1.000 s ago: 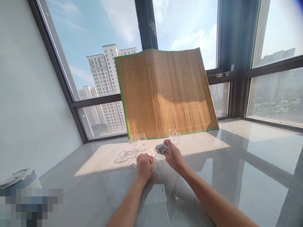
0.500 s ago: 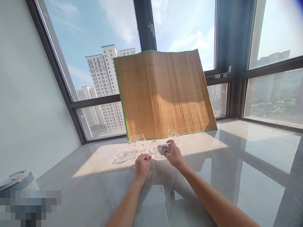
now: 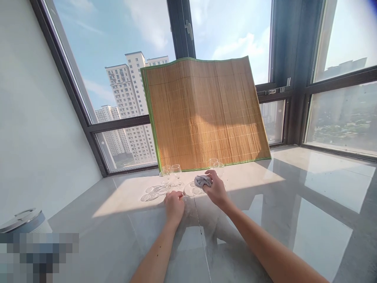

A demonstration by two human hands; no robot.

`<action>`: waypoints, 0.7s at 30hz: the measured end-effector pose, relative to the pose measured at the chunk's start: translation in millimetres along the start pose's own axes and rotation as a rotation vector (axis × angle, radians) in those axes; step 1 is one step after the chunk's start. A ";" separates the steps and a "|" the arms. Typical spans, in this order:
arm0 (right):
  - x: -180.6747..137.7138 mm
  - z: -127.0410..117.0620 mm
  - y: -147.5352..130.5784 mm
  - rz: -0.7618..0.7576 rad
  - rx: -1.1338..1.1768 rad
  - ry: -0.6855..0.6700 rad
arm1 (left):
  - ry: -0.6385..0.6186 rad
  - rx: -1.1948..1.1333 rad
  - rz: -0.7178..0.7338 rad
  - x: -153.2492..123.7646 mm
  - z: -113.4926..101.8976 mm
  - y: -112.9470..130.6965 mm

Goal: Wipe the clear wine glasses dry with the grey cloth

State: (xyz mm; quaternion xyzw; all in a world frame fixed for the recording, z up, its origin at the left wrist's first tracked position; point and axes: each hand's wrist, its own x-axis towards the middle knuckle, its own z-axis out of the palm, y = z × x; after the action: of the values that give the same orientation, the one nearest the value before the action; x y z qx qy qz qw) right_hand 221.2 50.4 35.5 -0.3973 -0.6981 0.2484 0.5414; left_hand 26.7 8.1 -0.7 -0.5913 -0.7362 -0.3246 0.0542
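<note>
My left hand (image 3: 175,205) is closed, and a clear wine glass (image 3: 188,190) lies tilted from its fingertips toward the right, its outline faint against the bright sill. My right hand (image 3: 217,189) grips a crumpled grey cloth (image 3: 202,181) just beside the bowl of that glass; whether cloth and glass touch is hard to see. Beyond my left hand, several stemmed glasses (image 3: 176,169) stand upright close together. Past my right hand are more glasses (image 3: 213,162), partly hidden by its fingers.
A bamboo mat (image 3: 206,114) with green edging leans against the window behind the glasses. The glossy tiled sill (image 3: 250,251) carries sunlight and shadows. A lidded container (image 3: 26,222) sits at the lower left. Dark window frames (image 3: 294,70) border the back and right.
My left hand has shifted slightly left with the glass. The cloth in my right hand has moved up a little. The view has tilted slightly.
</note>
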 end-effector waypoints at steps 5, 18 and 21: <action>0.5 1.1 5.1 0.000 -0.088 -0.130 | -0.010 -0.063 0.024 -1.3 0.0 1.1; 4.9 -6.4 16.2 0.105 -0.373 -0.299 | -0.072 -0.227 0.114 2.5 8.0 -1.5; 2.1 -7.2 14.6 0.100 -0.465 -0.346 | -0.079 -0.221 0.158 3.0 11.4 -1.8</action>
State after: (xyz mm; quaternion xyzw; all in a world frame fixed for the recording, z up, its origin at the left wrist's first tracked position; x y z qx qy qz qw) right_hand 232.0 59.7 27.4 -0.4963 -0.7978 0.1721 0.2960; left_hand 27.6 16.7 -9.0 -0.6622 -0.6486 -0.3749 -0.0151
